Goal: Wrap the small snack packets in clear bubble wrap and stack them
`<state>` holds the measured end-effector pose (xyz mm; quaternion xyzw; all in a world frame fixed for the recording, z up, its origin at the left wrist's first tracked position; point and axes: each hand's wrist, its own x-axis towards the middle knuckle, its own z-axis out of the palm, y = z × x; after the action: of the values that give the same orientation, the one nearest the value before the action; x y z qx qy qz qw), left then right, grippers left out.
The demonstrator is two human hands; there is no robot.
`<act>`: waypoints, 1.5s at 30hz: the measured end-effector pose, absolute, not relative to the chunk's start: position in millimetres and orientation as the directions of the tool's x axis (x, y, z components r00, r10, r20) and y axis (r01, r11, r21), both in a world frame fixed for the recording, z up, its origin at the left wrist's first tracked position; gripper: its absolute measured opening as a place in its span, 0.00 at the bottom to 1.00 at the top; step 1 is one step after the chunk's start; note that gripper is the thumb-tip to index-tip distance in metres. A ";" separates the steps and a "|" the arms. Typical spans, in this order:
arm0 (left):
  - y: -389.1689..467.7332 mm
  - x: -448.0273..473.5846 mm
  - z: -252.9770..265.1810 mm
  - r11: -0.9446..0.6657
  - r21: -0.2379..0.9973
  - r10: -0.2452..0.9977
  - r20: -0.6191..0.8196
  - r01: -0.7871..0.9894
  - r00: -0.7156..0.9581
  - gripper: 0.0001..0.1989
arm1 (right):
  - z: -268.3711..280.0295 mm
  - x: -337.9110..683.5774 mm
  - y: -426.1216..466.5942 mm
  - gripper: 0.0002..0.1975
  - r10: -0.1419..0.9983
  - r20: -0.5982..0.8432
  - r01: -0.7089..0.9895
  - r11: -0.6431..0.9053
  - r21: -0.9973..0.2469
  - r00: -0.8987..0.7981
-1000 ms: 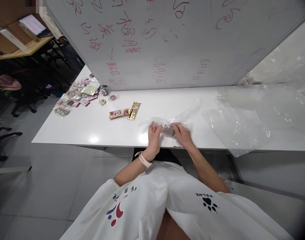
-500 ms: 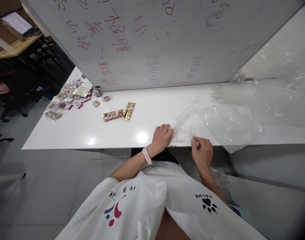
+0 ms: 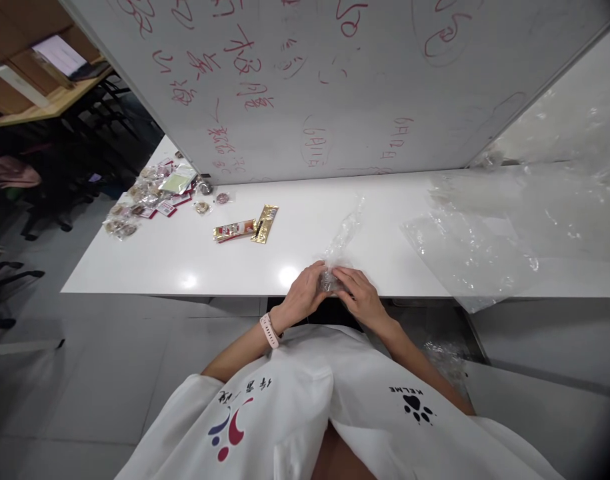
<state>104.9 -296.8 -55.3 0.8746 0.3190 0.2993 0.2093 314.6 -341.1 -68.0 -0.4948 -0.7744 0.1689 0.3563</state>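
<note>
A crumpled strip of clear bubble wrap (image 3: 345, 233) lies on the white table (image 3: 235, 267), its near end bunched at the front edge. My left hand (image 3: 305, 292) closes on this bunched end from the left, with a pale pink band round the wrist. From the right, my right hand (image 3: 359, 293) grips the same bunch, fingers curled over it. Whatever may be inside the wrap is hidden by my fingers. Left of my hands lie a red and gold packet (image 3: 233, 231) and a gold sachet (image 3: 265, 224), touching each other.
A large sheet of clear bubble wrap (image 3: 475, 253) covers the table's right side and overhangs the front edge. Several small wrapped items (image 3: 145, 193) are heaped at the left end. A whiteboard (image 3: 345, 87) with red writing stands along the back.
My right hand has moved left to meet my left hand. The bubble wrap between them has been drawn together into a narrower bunch. The view has shifted slightly.
</note>
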 end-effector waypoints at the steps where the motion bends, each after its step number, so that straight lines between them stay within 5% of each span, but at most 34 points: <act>1: -293.3 103.9 -52.0 -0.676 0.608 0.703 0.365 0.416 0.610 0.23 | -66.7 315.2 -337.0 0.21 0.896 0.377 0.639 0.434 -0.635 -0.234; 5: -267.8 118.6 -35.3 -0.424 0.728 0.841 0.097 0.538 0.532 0.16 | -54.3 314.5 -312.2 0.19 0.973 0.164 0.668 0.231 -0.708 -0.163; 8: -242.4 137.8 -26.0 -0.296 0.642 0.905 -0.049 0.708 0.422 0.22 | -46.8 308.8 -297.7 0.22 0.994 0.110 0.772 0.048 -0.634 0.029; 10: -227.7 147.0 -22.0 -0.271 0.575 0.913 -0.101 0.772 0.396 0.24 | -46.0 305.5 -297.0 0.23 0.960 0.267 0.836 0.082 -0.543 0.079; 12: -216.9 151.8 -19.5 -0.261 0.543 0.902 -0.156 0.798 0.402 0.24 | -48.6 305.3 -302.5 0.23 0.918 0.394 0.859 0.238 -0.454 -0.046; 16: -208.9 155.1 -17.0 -0.239 0.559 0.894 -0.193 0.794 0.405 0.20 | -56.7 312.0 -309.7 0.21 0.884 0.421 0.827 0.386 -0.408 -0.205; 19: -212.7 157.1 -13.8 -0.180 0.693 0.968 -0.001 0.698 0.251 0.11 | -57.1 319.0 -295.7 0.21 0.935 0.342 0.822 0.270 -0.501 -0.099; 23: -227.1 157.6 -11.2 -0.250 0.857 0.967 0.246 0.451 0.069 0.12 | -49.8 334.6 -263.2 0.26 0.992 0.062 0.840 -0.057 -0.539 0.107; 27: -243.0 162.1 -21.4 0.015 0.984 0.986 -0.044 0.176 0.163 0.15 | -51.2 355.9 -241.4 0.21 0.955 0.199 0.875 -0.103 -0.473 0.220; 31: -246.2 177.5 -32.0 0.437 0.878 0.885 -0.381 -0.194 0.268 0.24 | -63.9 365.7 -234.7 0.21 0.954 0.224 0.773 -0.012 -0.634 0.199; 35: -239.9 189.6 -28.9 0.465 0.830 0.882 -0.403 -0.309 0.245 0.33 | -69.0 354.1 -244.4 0.20 0.975 0.168 0.608 0.046 -0.793 0.145; 40: -240.1 184.5 -19.6 0.441 0.856 0.874 -0.342 -0.270 0.344 0.29 | -51.7 335.3 -284.1 0.22 0.989 0.058 0.283 0.018 -0.959 0.134; 45: -253.2 190.0 -8.4 0.354 0.890 0.871 -0.201 -0.288 0.449 0.31 | -21.2 339.8 -320.6 0.31 0.996 0.063 0.046 0.061 -0.997 0.055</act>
<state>190.0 -253.2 -8.4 0.4139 0.3517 0.3897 0.7437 339.8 -320.6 -21.2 -0.5091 -0.5118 0.4588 0.5180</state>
